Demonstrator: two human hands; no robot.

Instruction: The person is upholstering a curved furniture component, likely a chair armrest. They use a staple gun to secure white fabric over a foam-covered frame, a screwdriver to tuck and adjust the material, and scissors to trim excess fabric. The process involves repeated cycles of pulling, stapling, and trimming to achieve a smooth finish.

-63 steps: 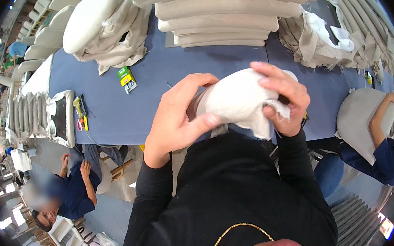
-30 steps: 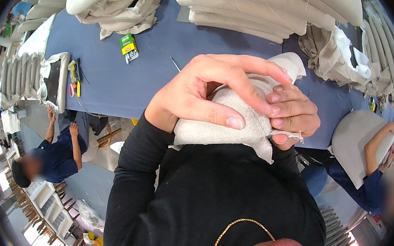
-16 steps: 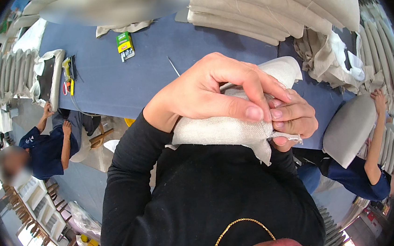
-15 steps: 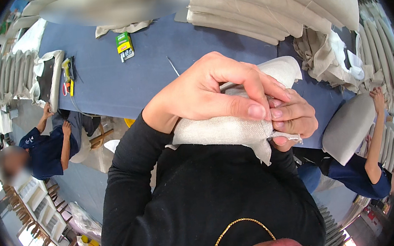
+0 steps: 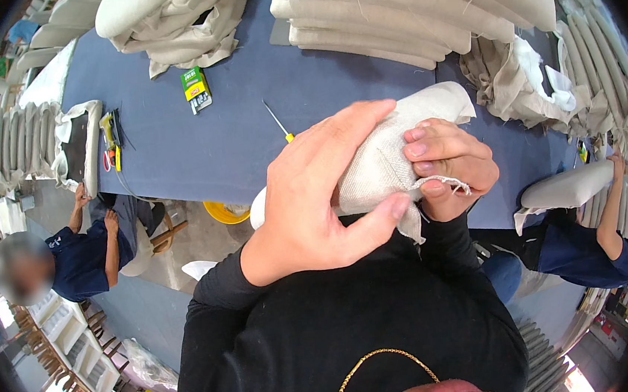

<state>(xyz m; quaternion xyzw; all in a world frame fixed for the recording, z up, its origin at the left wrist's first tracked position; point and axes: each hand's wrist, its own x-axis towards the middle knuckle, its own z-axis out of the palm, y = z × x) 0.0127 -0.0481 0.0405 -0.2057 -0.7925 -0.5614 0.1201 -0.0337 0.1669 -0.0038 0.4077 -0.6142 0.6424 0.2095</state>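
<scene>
A padded piece covered in beige woven fabric (image 5: 381, 153), like a small cushion, is held up in front of my chest. Loose cloth with a frayed edge hangs at its near corner. My right hand (image 5: 454, 161) has its fingers curled round that corner, gripping the fabric. Across the left part of the pad lies my left hand (image 5: 321, 195), fingers stretched out and thumb spread wide toward the corner. The left palm and part of the pad beneath it are hidden. Just beyond my left hand, a thin-shafted tool with a yellow handle (image 5: 278, 121) rests on the blue-grey table (image 5: 175, 145).
Stacked beige pads (image 5: 389, 29) and another fabric pile (image 5: 188, 39) stand at the back. A green and yellow box (image 5: 196, 90) and scissors (image 5: 109, 143) lie leftward. A yellow basin (image 5: 224, 213) sits below the table. Co-workers (image 5: 84, 253) are at left and right, the right one handling a pad (image 5: 567, 187).
My left hand has let go of its pinch at the fabric corner and spread open. The pad has tilted, showing more of its face. The right co-worker's pad has turned flatter.
</scene>
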